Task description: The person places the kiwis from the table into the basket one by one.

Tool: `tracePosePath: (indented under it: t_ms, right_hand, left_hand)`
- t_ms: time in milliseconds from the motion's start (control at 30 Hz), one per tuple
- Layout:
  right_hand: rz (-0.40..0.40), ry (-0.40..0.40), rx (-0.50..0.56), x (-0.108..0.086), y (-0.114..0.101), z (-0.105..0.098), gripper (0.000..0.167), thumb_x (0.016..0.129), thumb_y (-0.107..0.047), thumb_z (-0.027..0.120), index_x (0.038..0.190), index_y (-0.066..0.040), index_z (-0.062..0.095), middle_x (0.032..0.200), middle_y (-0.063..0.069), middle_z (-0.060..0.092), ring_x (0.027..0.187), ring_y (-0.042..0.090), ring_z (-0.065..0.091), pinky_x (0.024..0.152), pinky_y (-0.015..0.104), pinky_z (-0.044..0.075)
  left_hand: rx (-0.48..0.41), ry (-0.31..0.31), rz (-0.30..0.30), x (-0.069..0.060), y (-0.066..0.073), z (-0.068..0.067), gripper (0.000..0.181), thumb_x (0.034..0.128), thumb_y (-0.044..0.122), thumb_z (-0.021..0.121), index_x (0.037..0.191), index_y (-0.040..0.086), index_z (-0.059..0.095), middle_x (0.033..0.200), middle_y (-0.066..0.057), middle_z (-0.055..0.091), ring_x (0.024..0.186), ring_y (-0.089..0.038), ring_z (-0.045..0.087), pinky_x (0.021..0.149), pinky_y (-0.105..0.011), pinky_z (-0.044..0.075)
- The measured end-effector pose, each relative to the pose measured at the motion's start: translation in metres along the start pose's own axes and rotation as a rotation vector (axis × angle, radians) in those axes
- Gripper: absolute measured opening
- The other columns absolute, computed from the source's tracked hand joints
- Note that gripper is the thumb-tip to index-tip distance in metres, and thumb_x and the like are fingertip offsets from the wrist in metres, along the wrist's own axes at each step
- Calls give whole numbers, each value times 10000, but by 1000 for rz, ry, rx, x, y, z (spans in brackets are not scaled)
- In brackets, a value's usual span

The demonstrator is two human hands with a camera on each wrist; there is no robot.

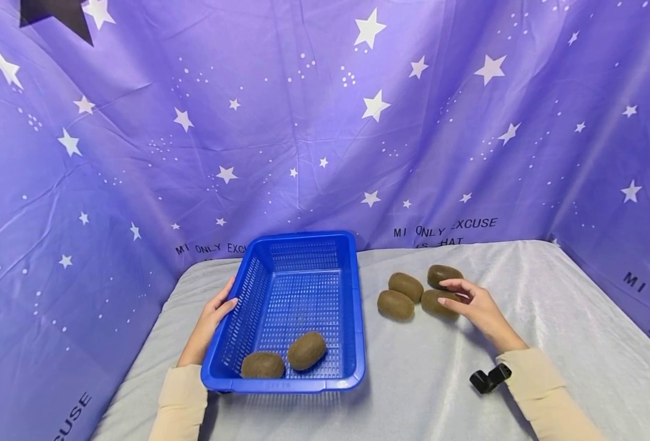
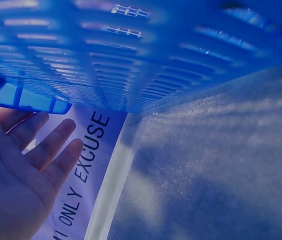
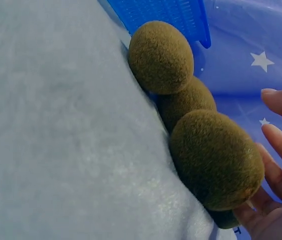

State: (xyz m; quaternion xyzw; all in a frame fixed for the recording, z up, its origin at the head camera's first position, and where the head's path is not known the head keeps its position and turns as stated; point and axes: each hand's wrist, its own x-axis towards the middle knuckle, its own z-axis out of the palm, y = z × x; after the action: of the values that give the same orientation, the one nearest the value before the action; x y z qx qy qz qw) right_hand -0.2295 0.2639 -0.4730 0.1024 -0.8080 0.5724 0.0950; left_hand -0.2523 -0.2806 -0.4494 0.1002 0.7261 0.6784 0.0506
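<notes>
A blue plastic basket (image 1: 358, 306) with slotted walls stands left of centre in the head view. Two brown kiwis, one on the left (image 1: 262, 365) and one on the right (image 1: 306, 351), lie at its near end. At the basket's left rim, my left hand (image 1: 210, 321) holds the edge; the left wrist view shows several fingers (image 2: 56, 145) beneath the rim. Over to the right, my right hand (image 1: 476, 306) hovers around a kiwi (image 1: 435, 304), its fingers apart and not closed round it. Another kiwi (image 1: 443, 275) sits just behind. Contact there is hard to tell.
Two more kiwis, the rear one (image 1: 405, 286) and the front one (image 1: 395, 305), lie between the basket and my right hand. Pale grey cloth (image 1: 413, 380) covers the table. A purple star-printed curtain (image 1: 303, 122) rises behind and at both sides.
</notes>
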Motion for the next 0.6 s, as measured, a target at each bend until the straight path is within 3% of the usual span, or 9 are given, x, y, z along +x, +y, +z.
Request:
tracePosePath:
  t_ms: [233, 433, 600]
  right_hand:
    - [29, -29, -23, 0, 7, 1, 472, 821, -99, 721, 1225, 65, 542, 1170, 266, 570, 966, 65, 573, 818, 128, 427]
    - [69, -55, -31, -1, 8, 1, 511, 801, -106, 739, 1232, 67, 527, 1128, 182, 610, 897, -19, 562, 781, 141, 442]
    - [84, -69, 10, -1, 11, 3, 507, 789, -80, 744, 1221, 74, 527, 1092, 143, 620, 884, 3, 576, 772, 159, 457]
  left_hand:
    - [-10, -13, -4, -2, -1, -1, 592, 1014, 186, 418, 1524, 122, 125, 1541, -148, 201, 1070, -103, 545, 821, -296, 514]
    - [-17, -9, -9, -2, 0, 0, 594, 1012, 194, 422, 1525, 130, 129, 1534, -153, 217, 1063, -114, 553, 815, -306, 519]
    - [-19, -8, -8, -2, 0, 0, 598, 1011, 193, 425, 1524, 124, 126, 1539, -143, 210, 1073, -107, 547, 822, -302, 516]
